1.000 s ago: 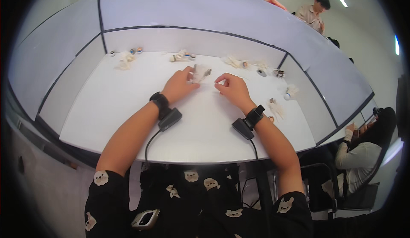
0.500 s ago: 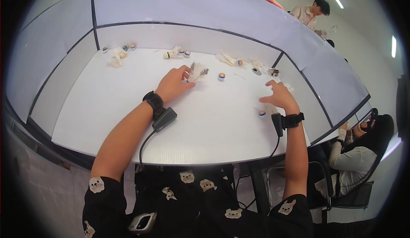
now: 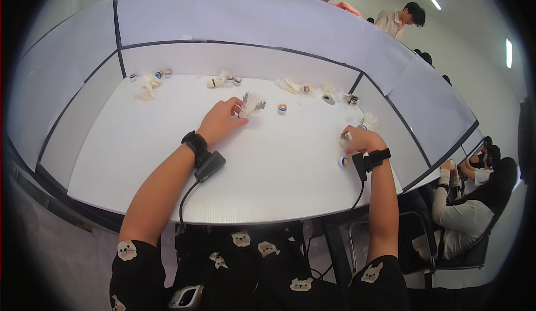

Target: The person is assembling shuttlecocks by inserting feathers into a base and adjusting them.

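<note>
Over the middle of the white surface (image 3: 262,171), the left hand (image 3: 220,124) grips a feathered shuttlecock (image 3: 254,103) at its lower end, between thumb and bent fingers. The feathers fan upward and to the right of the fingertips; their edges are grey. A trace of blue shows at the gripped end.

Near the right edge, the right hand (image 3: 365,139) is lowered with its fingers curved over a feather cluster (image 3: 341,141). Whether the fingers are closed on this cluster cannot be told, since the hand partly covers it. Just below the hand sits a round base (image 3: 343,161) with a blue band. A white shuttlecock (image 3: 369,121) lies just beyond the hand.

Between the two hands, but farther back, a separate orange-topped base (image 3: 282,109) rests on the surface. Along the rear, loose feathers (image 3: 148,86) lie at the left beside small round bases; a pale shuttlecock (image 3: 216,81) lies near the centre with two bases at its right. Toward the rear right corner are a feather bundle (image 3: 288,85), a grey disc (image 3: 328,100) and a dark-tipped bundle (image 3: 351,100). Each wrist carries a black strap with a cabled module.
</note>
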### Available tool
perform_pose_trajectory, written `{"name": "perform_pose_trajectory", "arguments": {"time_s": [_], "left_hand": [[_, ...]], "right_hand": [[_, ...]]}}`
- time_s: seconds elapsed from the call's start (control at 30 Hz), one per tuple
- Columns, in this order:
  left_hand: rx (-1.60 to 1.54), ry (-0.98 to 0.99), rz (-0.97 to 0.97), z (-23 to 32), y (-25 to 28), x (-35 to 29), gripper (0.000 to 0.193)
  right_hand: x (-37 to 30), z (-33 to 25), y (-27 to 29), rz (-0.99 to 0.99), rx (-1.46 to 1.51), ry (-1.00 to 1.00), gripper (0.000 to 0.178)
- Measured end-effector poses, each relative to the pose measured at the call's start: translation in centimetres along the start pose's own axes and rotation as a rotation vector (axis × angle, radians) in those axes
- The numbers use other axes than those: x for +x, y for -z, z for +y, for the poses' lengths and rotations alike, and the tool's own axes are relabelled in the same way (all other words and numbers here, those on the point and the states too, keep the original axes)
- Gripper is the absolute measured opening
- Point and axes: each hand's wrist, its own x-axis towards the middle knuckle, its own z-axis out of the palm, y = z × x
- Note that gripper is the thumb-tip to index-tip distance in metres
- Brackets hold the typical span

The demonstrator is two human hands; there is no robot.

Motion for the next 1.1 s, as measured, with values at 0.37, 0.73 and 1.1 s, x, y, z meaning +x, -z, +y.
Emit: {"name": "perform_pose_trajectory", "arguments": {"time_s": [0.37,0.73,1.1], "left_hand": [[-0.022,0.034,0.028,-0.6,-0.4,0.1,0.049],[-0.045,0.015,0.069,-1.3,-0.4,0.4,0.05],[-0.073,0.007,0.251,-2.5,-0.3,0.7,0.049]], "right_hand": [[1.9,-6.1,-0.7,0.138,-0.158,0.342,0.041],[0.9,-16.9,1.1,-0.113,-0.194,0.463,0.043],[-0.2,-24.0,-3.3,0.086,0.058,0.948,0.05]]}}
